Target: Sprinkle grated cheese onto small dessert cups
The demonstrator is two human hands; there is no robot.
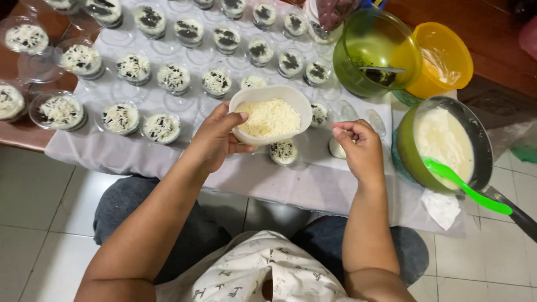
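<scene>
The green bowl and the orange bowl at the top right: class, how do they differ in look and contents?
The green bowl is see-through and holds dark crumbs and a spoon; the orange bowl is more opaque, with only pale smears inside. The green bowl looks larger and overlaps the orange bowl's left edge. Both are round plastic bowls tilted toward the camera, away from the hands.

The left hand (215,140) held a white tub of grated cheese (271,116) by its near rim, tilted above the white cloth (168,156). The right hand (361,148) hovered just beside it, fingertips pinched together, perhaps on a few shreds. A topped dessert cup (283,151) sat below the tub. Rows of small cups (173,77) filled the cloth. To the right stood a pan of cream (444,142) with a green spatula (464,185), and a green bowl (376,51) touching a yellow bowl (442,59).
</scene>
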